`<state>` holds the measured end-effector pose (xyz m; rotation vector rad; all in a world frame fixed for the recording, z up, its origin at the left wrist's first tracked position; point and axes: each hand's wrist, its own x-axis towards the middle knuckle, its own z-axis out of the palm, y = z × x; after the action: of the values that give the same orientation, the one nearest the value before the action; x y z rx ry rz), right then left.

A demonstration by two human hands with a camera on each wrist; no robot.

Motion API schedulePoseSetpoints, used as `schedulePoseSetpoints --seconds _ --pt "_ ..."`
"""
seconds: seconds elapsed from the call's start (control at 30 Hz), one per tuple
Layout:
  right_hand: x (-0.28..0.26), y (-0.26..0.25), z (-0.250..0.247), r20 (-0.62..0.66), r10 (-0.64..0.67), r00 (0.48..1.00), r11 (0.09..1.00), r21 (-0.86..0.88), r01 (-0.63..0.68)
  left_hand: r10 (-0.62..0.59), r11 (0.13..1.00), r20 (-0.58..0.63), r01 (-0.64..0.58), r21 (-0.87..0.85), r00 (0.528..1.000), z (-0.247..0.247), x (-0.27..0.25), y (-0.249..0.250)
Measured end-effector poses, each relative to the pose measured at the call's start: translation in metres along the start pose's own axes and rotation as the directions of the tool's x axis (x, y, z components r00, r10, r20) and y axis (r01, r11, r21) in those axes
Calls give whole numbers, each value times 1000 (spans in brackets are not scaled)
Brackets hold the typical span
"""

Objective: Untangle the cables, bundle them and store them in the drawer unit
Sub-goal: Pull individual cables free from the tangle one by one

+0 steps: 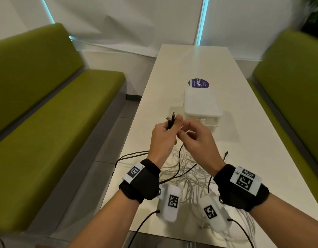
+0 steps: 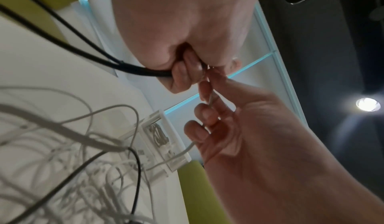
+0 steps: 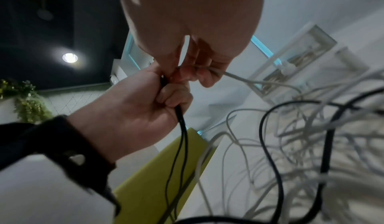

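Observation:
Both hands are raised together above a tangle of white and black cables [image 1: 183,173] on the white table [image 1: 244,140]. My left hand [image 1: 168,128] grips a doubled black cable [image 3: 181,129], whose plug ends [image 1: 172,117] stick up above the fist. My right hand [image 1: 187,134] touches the left and pinches a thin white cable [image 3: 234,76] that runs down into the tangle. The white drawer unit [image 1: 202,104] stands just beyond the hands. Its lower drawers [image 2: 161,138] hold some coiled cable.
Green bench seats [image 1: 52,111] line both long sides of the table. A round dark sticker [image 1: 198,83] lies behind the drawer unit. Some cable loops [image 1: 133,155] hang over the table's left edge. The tangle spreads to the near edge by my wrists.

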<state>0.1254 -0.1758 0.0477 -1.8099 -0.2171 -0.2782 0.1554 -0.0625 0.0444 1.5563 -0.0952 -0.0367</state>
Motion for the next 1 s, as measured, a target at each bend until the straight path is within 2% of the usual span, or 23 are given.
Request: schedulePoseSetpoints --seconds 0.2,0.3,0.37,0.47,0.57,0.7,0.8,0.87,0.93,1.0 --pt "-11 0 6 17 75 997 974 213 -77 -121 983 34 124 -135 992 3 -6 -6" --pt "-10 4 6 38 103 994 969 223 -109 -124 992 34 125 -33 992 3 -2 -7" --pt "-6 10 2 21 144 989 969 201 -146 -77 993 48 72 90 996 2 3 -5" --pt "-2 26 -6 39 190 981 979 70 -192 59 970 81 -76 230 995 0 11 5" --pt "-5 37 -6 138 182 974 980 -107 -168 137 955 120 -163 248 983 -1 19 15" --pt "-3 47 -11 100 185 978 973 -161 -167 101 986 206 -125 108 973 12 19 17" --pt "1 56 -21 98 202 974 933 -323 -161 73 996 258 -57 -68 963 21 18 26" --pt "2 59 -27 154 205 967 892 -437 -119 101 990 244 -74 -119 965 20 24 33" --pt "3 61 -33 156 203 967 884 -453 -113 126 983 226 -90 -162 966 12 34 42" --pt "9 60 -38 161 167 973 884 -462 -75 196 980 241 -179 -91 950 -2 43 52"
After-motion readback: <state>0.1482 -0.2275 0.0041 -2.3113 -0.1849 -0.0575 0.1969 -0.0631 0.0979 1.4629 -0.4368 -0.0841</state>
